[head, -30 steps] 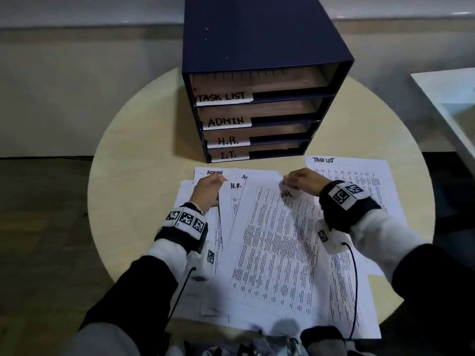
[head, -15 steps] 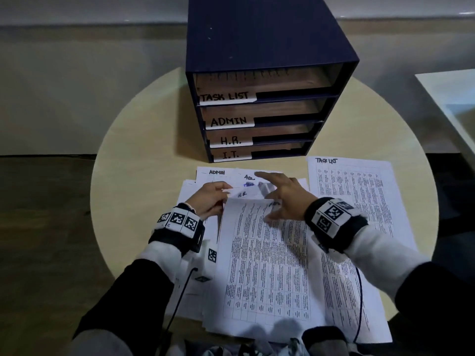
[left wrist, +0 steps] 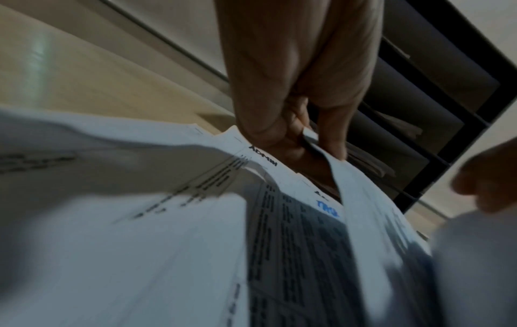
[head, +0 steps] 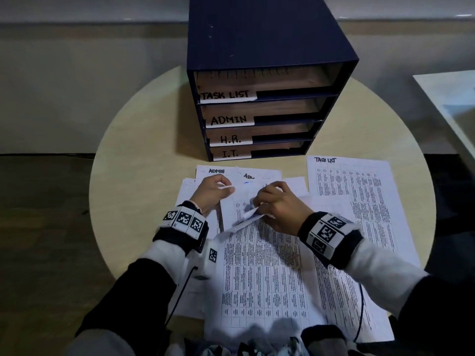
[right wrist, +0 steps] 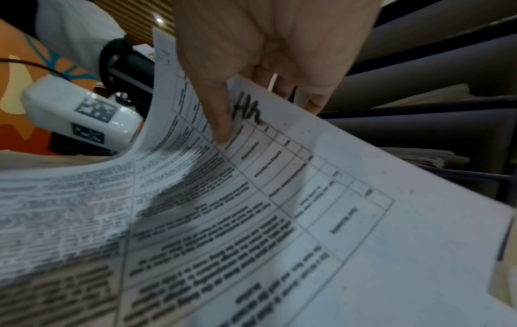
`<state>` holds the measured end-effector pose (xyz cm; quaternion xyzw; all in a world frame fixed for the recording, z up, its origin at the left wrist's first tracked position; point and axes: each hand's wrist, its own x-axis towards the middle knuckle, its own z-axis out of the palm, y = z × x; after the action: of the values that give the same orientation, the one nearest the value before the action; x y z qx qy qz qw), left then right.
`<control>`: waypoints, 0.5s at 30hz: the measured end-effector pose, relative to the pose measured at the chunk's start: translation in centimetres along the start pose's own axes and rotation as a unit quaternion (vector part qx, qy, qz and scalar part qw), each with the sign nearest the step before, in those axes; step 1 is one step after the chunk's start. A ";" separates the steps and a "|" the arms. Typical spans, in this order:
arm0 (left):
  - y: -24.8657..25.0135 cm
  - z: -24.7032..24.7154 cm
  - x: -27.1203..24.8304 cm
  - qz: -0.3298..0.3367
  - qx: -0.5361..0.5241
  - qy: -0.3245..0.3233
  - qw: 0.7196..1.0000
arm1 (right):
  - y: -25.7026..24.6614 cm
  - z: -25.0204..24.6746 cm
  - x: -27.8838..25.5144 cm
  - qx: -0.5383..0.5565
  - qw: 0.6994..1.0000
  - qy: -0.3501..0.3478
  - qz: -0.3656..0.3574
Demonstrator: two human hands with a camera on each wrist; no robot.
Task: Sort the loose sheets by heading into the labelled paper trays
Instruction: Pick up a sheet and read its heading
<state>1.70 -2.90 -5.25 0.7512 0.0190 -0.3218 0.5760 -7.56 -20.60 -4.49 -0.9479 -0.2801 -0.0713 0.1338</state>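
Observation:
Loose printed sheets point(head: 257, 273) lie overlapped on the round table's near half. My right hand point(head: 267, 201) pinches the top edge of the sheet headed "HR" point(right wrist: 279, 199) and curls it up off the pile; its thumb lies beside the handwritten heading. My left hand point(head: 216, 188) pinches the top edge of another sheet point(left wrist: 358, 199) above a page headed "ADMIN" point(head: 216, 171). The dark blue tray unit point(head: 259, 98) stands behind, with slots labelled TASK LIST, ADMIN, H.R. and I.T.
A sheet headed "TASK LIST" point(head: 359, 201) lies flat at the right of the pile. The round beige table point(head: 144, 155) shows bare wood at the left. A white surface point(head: 452, 98) stands off to the right, beyond the table's edge.
My right hand came left onto the top of the HR sheet and curled its top edge up and back. My left hand took a sheet edge between its fingers and stayed in place.

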 end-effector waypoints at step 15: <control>1.1 -1.0 -0.3 0.071 0.065 0.078 0.992 | 0.0 -0.1 -0.7 0.014 0.998 0.009 0.063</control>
<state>2.36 -2.26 -4.00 0.8091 -0.0109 -0.2211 0.5444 -8.10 -20.99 -4.52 -0.9609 -0.2201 -0.0672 0.1541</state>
